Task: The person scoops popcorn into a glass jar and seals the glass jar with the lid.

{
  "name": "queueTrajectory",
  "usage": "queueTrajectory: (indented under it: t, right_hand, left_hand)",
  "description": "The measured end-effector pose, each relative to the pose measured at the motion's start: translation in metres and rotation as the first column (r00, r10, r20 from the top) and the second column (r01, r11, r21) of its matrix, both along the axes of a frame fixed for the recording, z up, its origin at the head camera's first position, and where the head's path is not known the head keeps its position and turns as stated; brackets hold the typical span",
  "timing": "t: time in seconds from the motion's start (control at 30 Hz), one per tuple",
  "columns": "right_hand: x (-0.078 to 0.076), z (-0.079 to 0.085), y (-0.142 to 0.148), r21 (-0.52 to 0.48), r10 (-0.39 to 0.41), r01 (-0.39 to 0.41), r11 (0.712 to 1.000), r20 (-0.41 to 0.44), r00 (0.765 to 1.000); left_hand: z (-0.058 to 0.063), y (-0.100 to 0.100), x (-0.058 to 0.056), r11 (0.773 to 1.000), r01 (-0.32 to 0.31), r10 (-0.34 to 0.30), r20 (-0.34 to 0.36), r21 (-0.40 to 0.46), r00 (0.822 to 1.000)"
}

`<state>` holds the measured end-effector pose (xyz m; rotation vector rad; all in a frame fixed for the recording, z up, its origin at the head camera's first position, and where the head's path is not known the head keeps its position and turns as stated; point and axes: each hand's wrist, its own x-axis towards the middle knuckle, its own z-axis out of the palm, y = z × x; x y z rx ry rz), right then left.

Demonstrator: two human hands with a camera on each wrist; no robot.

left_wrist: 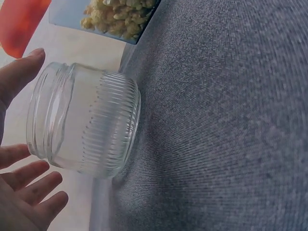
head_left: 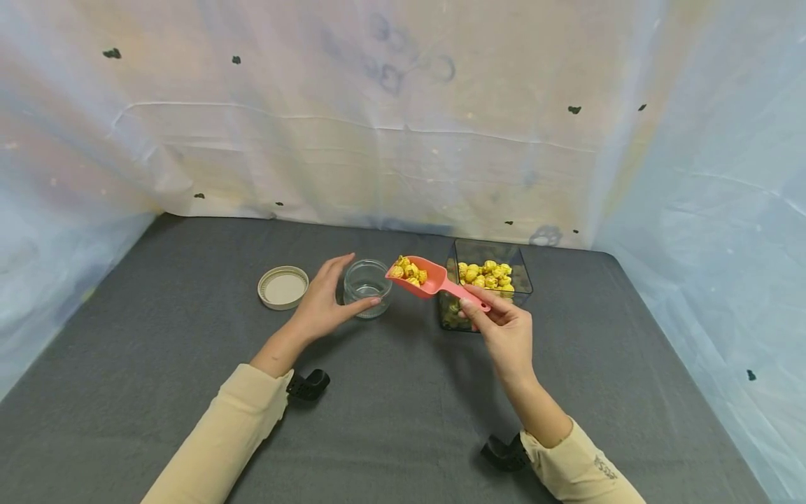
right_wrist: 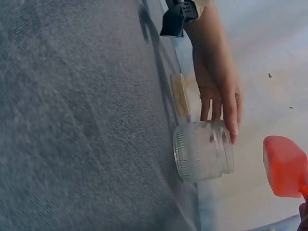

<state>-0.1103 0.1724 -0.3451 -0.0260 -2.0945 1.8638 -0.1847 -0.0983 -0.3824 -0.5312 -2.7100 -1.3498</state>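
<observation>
A clear glass jar (head_left: 367,288) with ribbed lower sides stands upright on the cloth; I see nothing inside it. My left hand (head_left: 324,301) is spread at its rim, thumb on the near side and fingers at the far left; whether they touch the glass I cannot tell. My right hand (head_left: 506,329) pinches the handle of a coral-pink scoop (head_left: 434,278). Yellow popcorn (head_left: 409,271) fills the scoop's front, which hovers just right of the jar's mouth. In the right wrist view only the underside of the scoop (right_wrist: 285,166) shows.
A transparent dark bin (head_left: 522,273), partly full of yellow popcorn, stands behind the right hand. A round cream lid (head_left: 283,288) lies left of the jar. Grey cloth (head_left: 390,420) covers the table, and a pale curtain (head_left: 352,168) hangs at its back.
</observation>
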Motion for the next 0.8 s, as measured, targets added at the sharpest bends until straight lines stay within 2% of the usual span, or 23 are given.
queueTrajectory:
  t: [0.27, 0.53, 0.8]
  right_hand:
    - [0.000, -0.008, -0.006, 0.035, 0.015, -0.014, 0.999, -0.030, 0.999]
    - [0.000, -0.012, -0.012, 0.052, 0.015, -0.015, 0.999, -0.016, 1.000]
    - [-0.002, -0.016, -0.016, 0.049, 0.017, -0.017, 0.999, -0.005, 1.000]
  left_hand:
    - [0.000, 0.000, 0.000, 1.000, 0.002, -0.002, 0.029, -0.022, 1.000]
    - [-0.002, 0.001, 0.001, 1.000, 0.017, -0.016, 0.067, -0.017, 0.998]
    - [-0.008, 0.001, -0.001, 1.000, 0.008, -0.007, 0.056, -0.011, 0.998]
